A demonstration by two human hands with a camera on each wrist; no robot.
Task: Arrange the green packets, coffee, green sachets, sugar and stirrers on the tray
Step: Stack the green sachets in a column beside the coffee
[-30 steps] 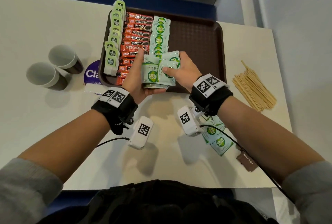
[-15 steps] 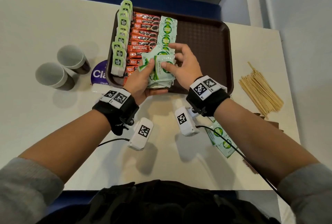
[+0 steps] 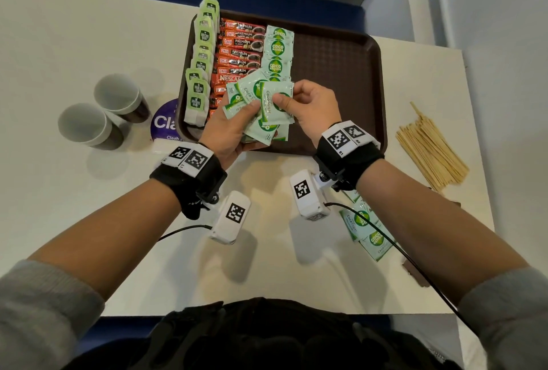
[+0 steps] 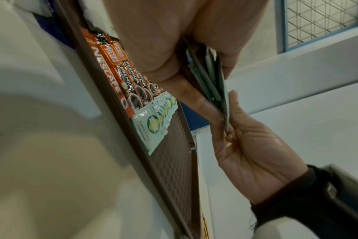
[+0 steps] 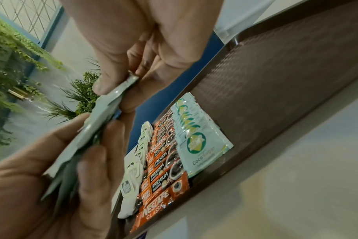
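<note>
Seen from above: brown tray (image 3: 341, 79) on a white table (image 3: 59, 191). Held just above the tray's near edge, a fanned stack of green sachets (image 3: 261, 111), gripped in the left hand (image 3: 228, 129) with thumb on top, top sachet pinched between thumb and fingers of the right hand (image 3: 311, 108). Laid in the tray's left half, three rows side by side: green packets (image 3: 201, 67) along the left rim, orange coffee sticks (image 3: 240, 49) next, more pale green sachets beside those. Right of the tray, a bundle of wooden stirrers (image 3: 430, 150) on the table. Left of the tray, two cups (image 3: 100, 111). Near side of the tray, under the right forearm, loose sachets (image 3: 367, 233) on the table.
</note>
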